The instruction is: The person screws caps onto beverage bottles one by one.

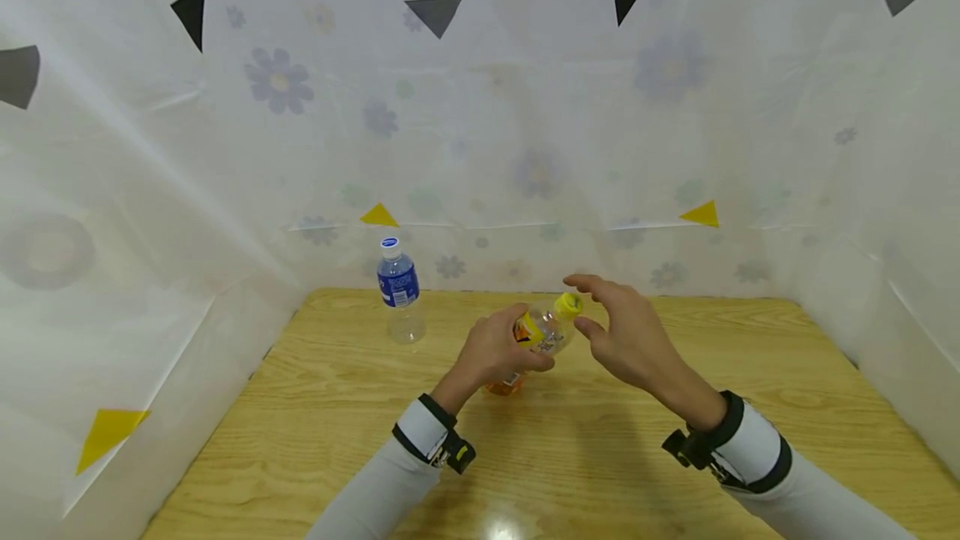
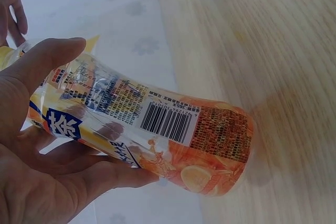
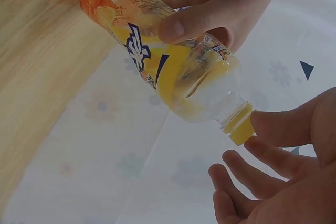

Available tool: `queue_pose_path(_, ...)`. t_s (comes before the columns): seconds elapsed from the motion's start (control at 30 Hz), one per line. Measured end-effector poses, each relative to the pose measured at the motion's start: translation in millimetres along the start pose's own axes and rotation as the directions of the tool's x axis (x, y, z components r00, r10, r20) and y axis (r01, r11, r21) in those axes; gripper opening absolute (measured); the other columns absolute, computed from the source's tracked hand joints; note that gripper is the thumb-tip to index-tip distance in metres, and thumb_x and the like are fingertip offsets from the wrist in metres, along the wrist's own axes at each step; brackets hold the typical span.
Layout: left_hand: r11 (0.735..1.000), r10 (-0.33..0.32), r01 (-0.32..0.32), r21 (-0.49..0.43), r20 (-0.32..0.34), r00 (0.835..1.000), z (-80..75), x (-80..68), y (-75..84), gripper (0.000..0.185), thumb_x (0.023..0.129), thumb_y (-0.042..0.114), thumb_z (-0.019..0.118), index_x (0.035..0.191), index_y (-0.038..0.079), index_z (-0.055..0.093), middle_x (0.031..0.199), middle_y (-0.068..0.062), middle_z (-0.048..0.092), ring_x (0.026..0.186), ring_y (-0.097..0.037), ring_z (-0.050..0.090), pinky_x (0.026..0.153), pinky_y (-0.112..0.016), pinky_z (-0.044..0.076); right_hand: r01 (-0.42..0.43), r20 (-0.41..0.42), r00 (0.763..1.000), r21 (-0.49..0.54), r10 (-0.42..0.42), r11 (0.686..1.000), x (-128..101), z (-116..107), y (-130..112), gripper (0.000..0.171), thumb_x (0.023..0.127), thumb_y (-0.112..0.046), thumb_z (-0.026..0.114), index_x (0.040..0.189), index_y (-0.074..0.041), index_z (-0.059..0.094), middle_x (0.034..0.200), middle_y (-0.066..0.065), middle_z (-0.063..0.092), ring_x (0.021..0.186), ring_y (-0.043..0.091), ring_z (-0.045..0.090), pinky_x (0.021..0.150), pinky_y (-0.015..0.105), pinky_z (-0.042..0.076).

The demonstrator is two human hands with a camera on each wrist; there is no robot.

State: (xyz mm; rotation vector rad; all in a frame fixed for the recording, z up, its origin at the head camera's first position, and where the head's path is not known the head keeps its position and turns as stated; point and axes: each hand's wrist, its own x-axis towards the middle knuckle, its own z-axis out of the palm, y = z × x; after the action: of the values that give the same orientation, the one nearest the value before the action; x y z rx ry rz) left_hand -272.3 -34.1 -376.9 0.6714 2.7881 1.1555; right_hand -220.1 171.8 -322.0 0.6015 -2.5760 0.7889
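Your left hand [image 1: 498, 350] grips a tea bottle [image 1: 534, 342] round its middle, fingers and thumb curled over the yellow and orange label, and holds it tilted above the table [image 1: 615, 473], its orange base low and toward you, its neck pointing up and away to the right. The left wrist view shows the label close up: a barcode, small print and a picture of orange slices near the base, with your thumb lying along the top of the bottle [image 2: 157, 129] and your left hand [image 2: 47, 161] wrapped beneath it. Your right hand [image 1: 626, 336] is open, fingers loosely spread, just beside the yellow cap [image 1: 567, 304]. In the right wrist view the thumb tip of your right hand [image 3: 278, 177] touches the side of the cap [image 3: 239, 125], while the other fingers sit just below it and do not close on it. A water bottle [image 1: 398, 290] with a blue label and a white lid stands upright on the table to the left, near the back edge and well apart from both hands. A pale flowered sheet [image 1: 480, 123] hangs behind and to both sides of the table.
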Motion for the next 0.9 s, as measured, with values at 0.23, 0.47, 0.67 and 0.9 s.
queue_pose_path(0.23, 1.000, 0.009, -0.009, 0.002, -0.004, 1.000, -1.0, 0.3, -1.0, 0.060, 0.077, 0.039, 0.086, 0.128, 0.016, 0.063, 0.100, 0.001, 0.069, 0.080, -0.011, 0.063, 0.066, -0.029, 0.052, 0.034, -0.027, 0.999, -0.024, -0.035, 0.999, 0.5, 3.4, -1.2, 0.040, 0.092, 0.002, 0.068, 0.131, -0.008, 0.066, 0.121, 0.015, 0.071, 0.104, 0.037, 0.065, 0.081, 0.054, 0.053)
queue_pose_path(0.47, 1.000, 0.015, -0.015, 0.007, -0.005, 1.000, -1.6, -0.3, -1.9, 0.060, 0.077, 0.040, 0.085, 0.128, 0.017, 0.063, 0.099, 0.002, 0.068, 0.079, -0.009, 0.062, 0.065, -0.028, 0.051, 0.047, -0.057, 0.997, -0.028, -0.049, 0.998, 1.6, 6.4, 0.2, 0.035, 0.092, -0.001, 0.069, 0.127, -0.007, 0.068, 0.118, 0.014, 0.073, 0.100, 0.035, 0.067, 0.081, 0.053, 0.053)
queue_pose_path(0.67, 1.000, 0.009, -0.009, 0.002, -0.006, 1.000, -1.6, -0.8, -1.8, 0.064, 0.077, 0.039, 0.085, 0.132, 0.017, 0.062, 0.101, 0.002, 0.069, 0.080, -0.009, 0.063, 0.066, -0.028, 0.051, 0.043, -0.069, 0.997, -0.013, -0.044, 0.999, 0.9, 7.8, 1.0, 0.033, 0.093, -0.003, 0.070, 0.125, -0.006, 0.069, 0.115, 0.014, 0.073, 0.099, 0.034, 0.067, 0.081, 0.053, 0.053)
queue_pose_path(0.9, 1.000, -0.005, 0.005, -0.002, -0.003, 1.000, -0.6, -0.3, -1.9, 0.065, 0.077, 0.039, 0.086, 0.133, 0.020, 0.061, 0.101, 0.003, 0.069, 0.081, -0.010, 0.063, 0.068, -0.029, 0.052, 0.005, -0.088, 0.996, 0.022, -0.003, 1.000, 0.3, 9.8, 1.6, 0.026, 0.094, -0.013, 0.073, 0.117, -0.002, 0.070, 0.104, 0.014, 0.072, 0.094, 0.031, 0.067, 0.077, 0.050, 0.052)
